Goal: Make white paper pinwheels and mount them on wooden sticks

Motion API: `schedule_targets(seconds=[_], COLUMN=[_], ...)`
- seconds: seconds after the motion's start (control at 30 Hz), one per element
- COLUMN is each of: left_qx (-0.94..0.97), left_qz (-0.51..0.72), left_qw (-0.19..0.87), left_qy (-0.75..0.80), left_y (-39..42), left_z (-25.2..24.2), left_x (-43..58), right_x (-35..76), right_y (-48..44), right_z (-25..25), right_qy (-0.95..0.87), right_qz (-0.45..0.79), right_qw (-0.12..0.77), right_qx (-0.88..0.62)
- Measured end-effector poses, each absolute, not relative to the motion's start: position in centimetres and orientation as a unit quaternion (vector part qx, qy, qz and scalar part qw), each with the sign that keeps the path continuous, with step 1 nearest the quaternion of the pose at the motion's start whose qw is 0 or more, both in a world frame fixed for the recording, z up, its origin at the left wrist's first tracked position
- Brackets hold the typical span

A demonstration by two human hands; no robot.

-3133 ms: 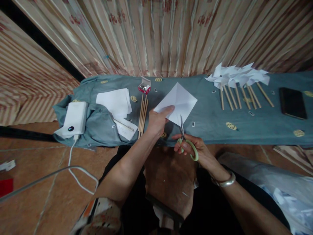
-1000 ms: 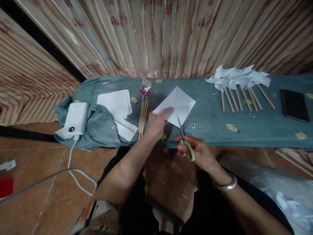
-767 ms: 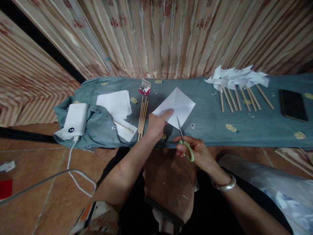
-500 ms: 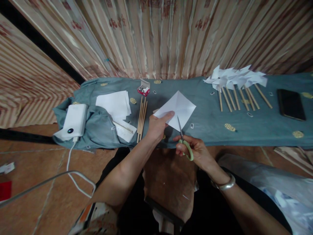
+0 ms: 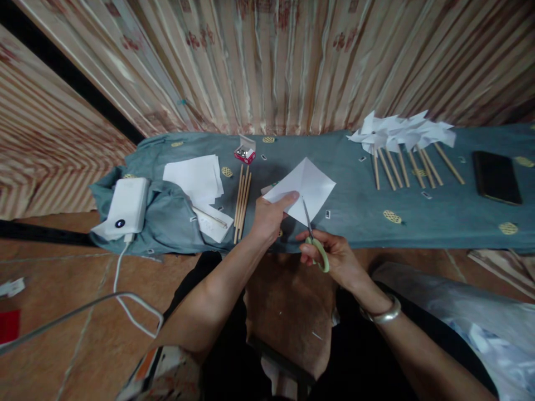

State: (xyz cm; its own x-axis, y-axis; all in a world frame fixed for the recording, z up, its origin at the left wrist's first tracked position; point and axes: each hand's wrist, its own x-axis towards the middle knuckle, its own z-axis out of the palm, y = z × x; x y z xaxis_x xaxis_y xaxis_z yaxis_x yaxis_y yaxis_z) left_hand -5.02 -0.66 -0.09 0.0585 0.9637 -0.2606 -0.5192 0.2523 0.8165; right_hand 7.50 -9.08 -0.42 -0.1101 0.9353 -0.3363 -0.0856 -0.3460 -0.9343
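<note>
Over a draped table [image 5: 355, 220], pinching paper [image 5: 313, 184] at the left corner in the left hand [image 5: 270, 216], gripping scissors [image 5: 323, 256] in the curled right hand [image 5: 338, 253]. Likely light, crease-prone, best held near edges; hard to tell if cut.

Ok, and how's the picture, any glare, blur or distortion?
Head view: dim light, the creased white paper sheet among the brightest things; head view: a glint on the silver bracelet; head view: slight softness, writing on the small white paper slip unreadable; head view: the striped beige curtain fans outward, likely wide-angle distortion.
</note>
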Motion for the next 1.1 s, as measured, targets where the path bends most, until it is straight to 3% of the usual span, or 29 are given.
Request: schedule_targets(seconds=[1.1], left_qx=[0.278], left_qz=[0.553], left_qw=[0.673], left_qy=[0.404], left_y=[-0.56], left_z=[0.04], left_x=[-5.3], right_x=[7.87], right_y=[-9.34], right_z=[-0.94], right_qy=[-0.447], right_qz=[0.629], right_qw=[0.381], right_qx=[-0.51])
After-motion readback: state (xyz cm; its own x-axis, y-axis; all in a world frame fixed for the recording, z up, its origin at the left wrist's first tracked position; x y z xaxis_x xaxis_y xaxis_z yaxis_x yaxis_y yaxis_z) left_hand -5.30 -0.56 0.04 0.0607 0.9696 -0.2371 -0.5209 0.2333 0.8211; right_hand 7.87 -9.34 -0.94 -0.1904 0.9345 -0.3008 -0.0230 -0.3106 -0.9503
